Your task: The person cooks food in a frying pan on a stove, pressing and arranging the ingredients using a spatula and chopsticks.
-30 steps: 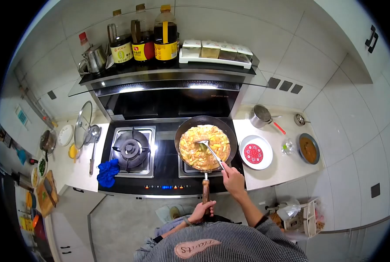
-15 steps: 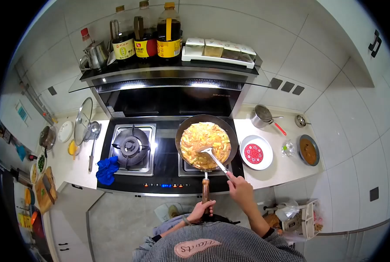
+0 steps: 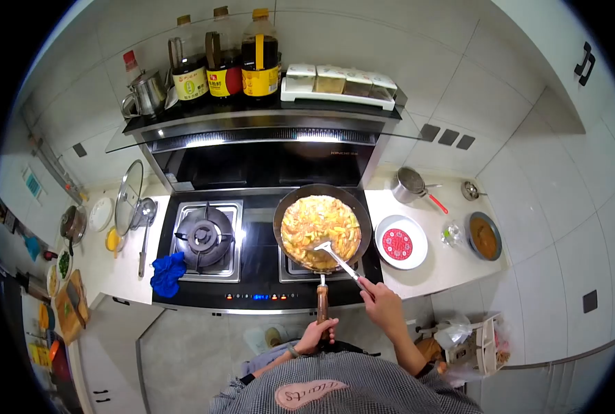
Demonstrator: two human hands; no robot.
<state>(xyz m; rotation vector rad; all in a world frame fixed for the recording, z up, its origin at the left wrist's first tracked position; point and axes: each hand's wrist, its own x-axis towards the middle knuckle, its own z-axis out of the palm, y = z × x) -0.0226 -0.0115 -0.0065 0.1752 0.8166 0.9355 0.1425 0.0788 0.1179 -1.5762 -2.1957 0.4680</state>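
Note:
A dark pan (image 3: 366,238) full of yellow and orange chopped food (image 3: 320,224) stands on the right burner. My left hand (image 3: 316,336) is wrapped round the end of its wooden handle (image 3: 322,302). With my right hand (image 3: 382,301) I hold a metal spatula (image 3: 344,265) at its handle. The spatula's blade lies in the food near the front of the pan. To the right of the pan is a white bowl (image 3: 418,243) with a red pattern at its bottom.
A blue cloth (image 3: 167,274) lies beside the left burner (image 3: 205,236). Bottles (image 3: 260,58) stand on the shelf above. At right are a small pot (image 3: 409,184) and a bowl of brown sauce (image 3: 485,237); at left, a glass lid (image 3: 129,196) and a cutting board (image 3: 68,310).
The spatula's blade has shifted slightly toward the front of the pan, and my right hand has moved a little down and to the right. The camera view has shifted slightly.

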